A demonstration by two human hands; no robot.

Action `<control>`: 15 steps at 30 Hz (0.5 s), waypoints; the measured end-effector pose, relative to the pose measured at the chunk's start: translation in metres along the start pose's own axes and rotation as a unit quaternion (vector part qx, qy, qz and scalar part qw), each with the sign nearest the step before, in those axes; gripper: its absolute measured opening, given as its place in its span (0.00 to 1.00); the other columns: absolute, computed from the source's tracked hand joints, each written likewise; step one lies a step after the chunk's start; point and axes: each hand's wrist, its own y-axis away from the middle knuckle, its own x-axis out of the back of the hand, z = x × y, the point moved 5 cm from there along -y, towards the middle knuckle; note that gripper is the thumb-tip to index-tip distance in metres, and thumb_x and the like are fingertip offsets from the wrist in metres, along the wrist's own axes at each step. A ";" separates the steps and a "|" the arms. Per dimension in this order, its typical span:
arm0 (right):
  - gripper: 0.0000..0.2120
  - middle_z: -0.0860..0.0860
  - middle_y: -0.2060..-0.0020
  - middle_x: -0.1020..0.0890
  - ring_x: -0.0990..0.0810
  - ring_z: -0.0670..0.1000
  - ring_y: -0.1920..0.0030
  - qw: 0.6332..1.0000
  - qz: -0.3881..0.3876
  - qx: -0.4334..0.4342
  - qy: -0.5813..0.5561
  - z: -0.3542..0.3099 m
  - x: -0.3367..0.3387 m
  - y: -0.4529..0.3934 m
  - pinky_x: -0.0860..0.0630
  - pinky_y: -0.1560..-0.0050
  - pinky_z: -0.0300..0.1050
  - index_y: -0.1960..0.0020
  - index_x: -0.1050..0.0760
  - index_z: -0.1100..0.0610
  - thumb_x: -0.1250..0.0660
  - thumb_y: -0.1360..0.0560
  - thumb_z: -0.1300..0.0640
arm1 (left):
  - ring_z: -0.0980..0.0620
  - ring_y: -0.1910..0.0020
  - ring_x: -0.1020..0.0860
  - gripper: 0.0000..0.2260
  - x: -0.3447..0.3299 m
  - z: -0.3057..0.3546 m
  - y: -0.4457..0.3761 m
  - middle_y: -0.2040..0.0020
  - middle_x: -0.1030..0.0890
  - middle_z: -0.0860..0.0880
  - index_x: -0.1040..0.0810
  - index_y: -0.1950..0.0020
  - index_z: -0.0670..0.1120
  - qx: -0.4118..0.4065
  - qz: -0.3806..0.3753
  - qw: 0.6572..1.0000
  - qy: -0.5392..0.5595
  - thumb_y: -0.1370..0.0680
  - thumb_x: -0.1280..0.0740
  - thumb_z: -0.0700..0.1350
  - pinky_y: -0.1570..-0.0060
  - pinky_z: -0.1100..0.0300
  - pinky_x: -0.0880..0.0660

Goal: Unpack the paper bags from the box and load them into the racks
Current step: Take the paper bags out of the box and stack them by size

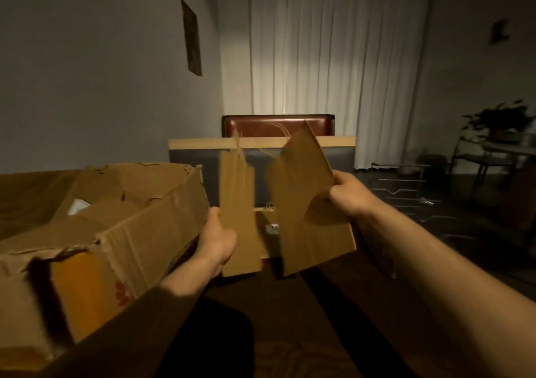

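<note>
A white curtain (333, 78) fills the far wall, with a brown leather chair back (275, 125) below it and a dark panel with a pale wooden top edge (203, 143) just in front of that.

On the near left sits the cardboard box (121, 221), open, with its flaps torn and splayed. It rests on something brownish that I cannot make out. Inside it a twine handle shows, so I judge that more bags remain to be unpacked.

On the far right, low on the dark floor, stands a wire rack (403, 186). No bags show in it, though the light there is dim.

Between box and rack, two bundles of flat brown paper bags are held upright. The left hand (217, 238) grips the narrower bundle (237, 212) at its near edge. The right hand (348, 194) grips the wider bundle (307, 200), which tilts to the right, thumb across its face. The two bundles stand apart, and twine handles poke up from their tops.

The task seems to be early: bags are out of the box and loading is not yet begun.

Red marks show on the orange near side of the box, too blurred to read.
</note>
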 end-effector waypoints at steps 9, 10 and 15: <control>0.17 0.38 0.31 0.29 0.37 0.47 0.28 0.955 -0.115 0.126 0.241 0.052 -0.076 0.014 0.44 0.28 0.58 0.30 0.28 0.39 0.45 0.17 0.44 | 0.41 0.49 0.16 0.18 -0.064 -0.019 0.040 0.47 0.15 0.41 0.22 0.35 0.48 0.142 -0.153 0.899 0.384 0.21 0.37 0.55 0.52 0.44 0.19; 0.17 0.36 0.32 0.30 0.39 0.46 0.29 0.952 -0.121 0.143 0.244 0.059 -0.077 0.015 0.44 0.27 0.58 0.30 0.29 0.37 0.43 0.17 0.47 | 0.43 0.51 0.15 0.17 -0.064 -0.022 0.041 0.48 0.14 0.41 0.20 0.39 0.47 0.153 -0.148 0.892 0.399 0.19 0.39 0.56 0.55 0.48 0.18; 0.19 0.39 0.33 0.32 0.42 0.46 0.28 0.953 -0.151 0.144 0.218 0.088 -0.086 0.018 0.44 0.25 0.57 0.31 0.27 0.36 0.34 0.20 0.49 | 0.49 0.54 0.14 0.08 -0.058 -0.049 0.039 0.47 0.16 0.40 0.20 0.42 0.46 0.131 -0.119 0.938 0.299 0.17 0.38 0.42 0.56 0.55 0.18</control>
